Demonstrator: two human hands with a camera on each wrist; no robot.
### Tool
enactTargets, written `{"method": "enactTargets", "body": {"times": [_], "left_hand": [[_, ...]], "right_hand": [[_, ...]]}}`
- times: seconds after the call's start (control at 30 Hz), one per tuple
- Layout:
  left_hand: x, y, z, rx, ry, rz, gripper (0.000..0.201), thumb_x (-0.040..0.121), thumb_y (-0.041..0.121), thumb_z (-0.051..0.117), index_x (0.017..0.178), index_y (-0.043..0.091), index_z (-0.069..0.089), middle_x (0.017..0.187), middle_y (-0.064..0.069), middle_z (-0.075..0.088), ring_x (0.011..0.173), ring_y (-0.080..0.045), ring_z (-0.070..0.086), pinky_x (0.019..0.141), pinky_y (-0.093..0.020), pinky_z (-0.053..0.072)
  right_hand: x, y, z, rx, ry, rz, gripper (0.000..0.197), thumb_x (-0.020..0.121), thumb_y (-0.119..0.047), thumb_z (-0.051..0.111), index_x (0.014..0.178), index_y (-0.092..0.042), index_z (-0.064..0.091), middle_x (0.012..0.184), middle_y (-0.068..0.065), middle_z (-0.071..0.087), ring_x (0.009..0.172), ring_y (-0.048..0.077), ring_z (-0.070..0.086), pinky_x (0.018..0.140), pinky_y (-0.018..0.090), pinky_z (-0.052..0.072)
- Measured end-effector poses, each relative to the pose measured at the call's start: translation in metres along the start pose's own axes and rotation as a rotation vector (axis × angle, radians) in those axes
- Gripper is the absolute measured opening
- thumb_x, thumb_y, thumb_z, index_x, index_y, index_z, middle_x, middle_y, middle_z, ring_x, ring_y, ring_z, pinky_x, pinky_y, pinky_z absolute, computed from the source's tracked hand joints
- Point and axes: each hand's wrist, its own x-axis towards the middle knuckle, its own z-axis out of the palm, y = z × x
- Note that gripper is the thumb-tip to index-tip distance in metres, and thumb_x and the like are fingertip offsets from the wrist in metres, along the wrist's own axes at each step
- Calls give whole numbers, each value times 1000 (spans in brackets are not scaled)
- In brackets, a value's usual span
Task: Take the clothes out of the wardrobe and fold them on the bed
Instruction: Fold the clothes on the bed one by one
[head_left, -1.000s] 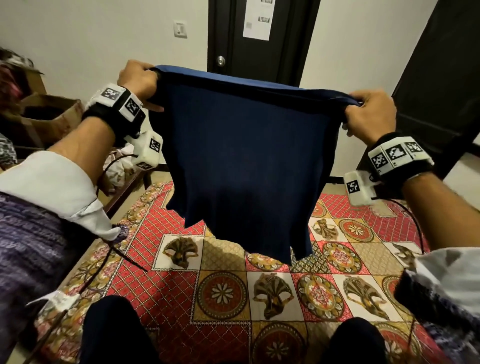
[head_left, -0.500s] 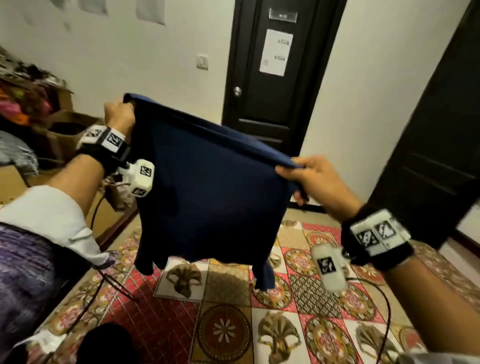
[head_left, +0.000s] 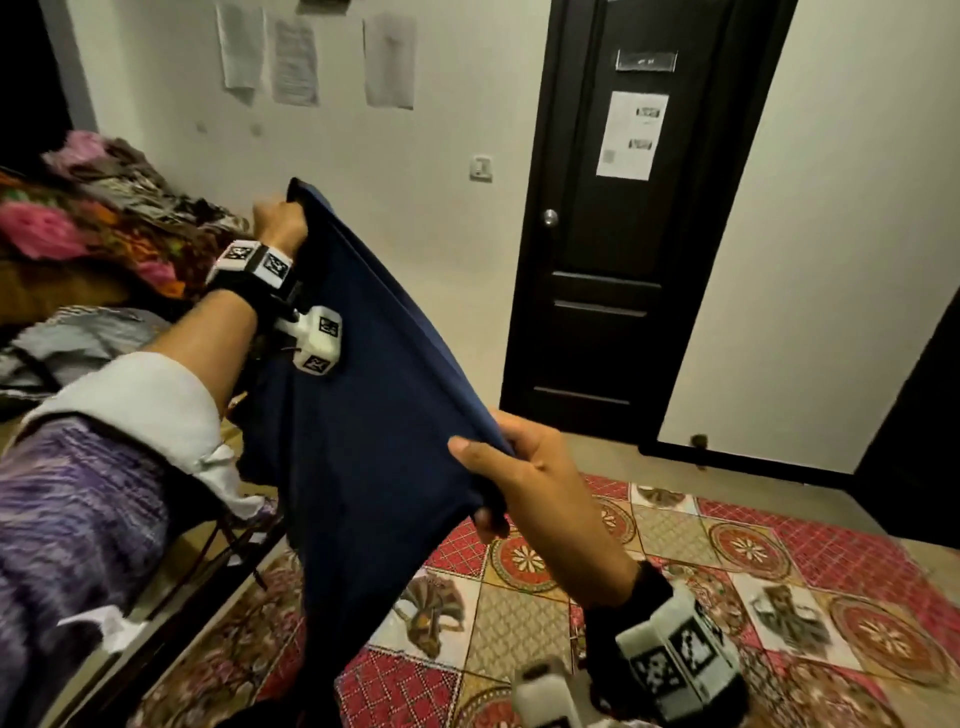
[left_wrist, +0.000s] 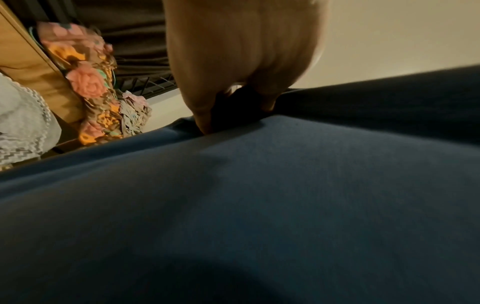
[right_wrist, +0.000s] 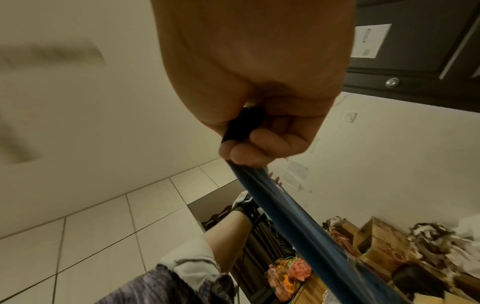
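Hands grip our navy garment (head_left: 363, 415): left hand (head_left: 278, 221) high, right hand (head_left: 524, 483) low; only the right wrist view shows curled fingers (right_wrist: 262, 142) clamping its edge

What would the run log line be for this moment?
stage: garment held up | left hand: grips navy garment top corner | right hand: grips other corner, lower | bed: below, garment not laid

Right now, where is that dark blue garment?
In the head view the dark blue garment hangs in the air above the patterned bedspread, stretched between the left hand and right hand.
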Motion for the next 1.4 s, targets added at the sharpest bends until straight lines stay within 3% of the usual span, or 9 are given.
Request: {"method": "enactTargets", "body": {"times": [0.17,0.33,0.47,0.63,0.73,0.9,1.07,1.27,1.4], "left_hand": [[-34,-23,122,46,-188,28,41,105,17,43,135,-7,56,140,-26,56,130,-38,53,99,-37,45],[-99,-113,322,98,-421,-39,30,88,38,60,89,11,74,94,-8,73,92,-24,70,80,-38,54],[-236,-157,468,80,-673,6,42,86,39,57,107,9,77,105,-12,76,103,-27,70,86,-35,53],[-426,-199,610,161,-1104,115,50,82,41,52,110,5,73,106,-13,72,96,-19,63,83,-31,49],[-511,-233,645,298,-1293,178,55,90,37,65,134,6,61,135,-19,63,124,-32,59,98,-35,48],[-528,-239,586,352,-1364,352,64,87,28,66,144,3,50,146,-17,53,134,-30,51,104,-30,39],[-437,-292,451,405,-1178,321,59,79,36,58,130,8,65,135,-12,62,126,-28,56,103,-30,40],[-331,-397,240,723,-829,-126,65,70,45,66,113,-4,69,114,-28,70,108,-42,66,93,-50,52],[-320,-450,157,761,-763,-421,51,65,38,73,88,-8,67,94,-22,73,87,-35,70,72,-40,52]], "right_hand": [[-30,66,-48,99,86,118,13,104,-11,58,100,0,63,64,8,54,47,18,50,43,24,40],[-86,163,-125,174,244,294,10,104,-10,58,107,-6,67,65,7,55,47,18,48,44,26,40],[-153,243,-188,208,477,512,17,101,-8,61,104,-19,74,77,6,70,53,13,57,46,24,42],[-239,323,-288,54,674,938,16,101,-5,58,88,-7,66,53,7,61,40,15,52,38,22,38],[-268,353,-334,-68,753,1076,16,96,1,58,87,-4,70,52,13,63,40,18,53,47,28,45],[-282,384,-342,-268,600,1210,16,88,-6,60,83,1,74,62,14,72,58,28,67,67,45,58],[-284,389,-348,-485,616,1268,16,79,-14,69,67,-4,68,66,14,68,71,32,67,72,39,55],[-282,394,-346,-652,531,1359,24,76,-24,73,79,0,71,88,24,73,84,36,71,81,43,58],[-280,393,-335,-727,480,1396,35,76,-30,75,90,2,71,97,26,73,88,39,71,84,47,58]]}}
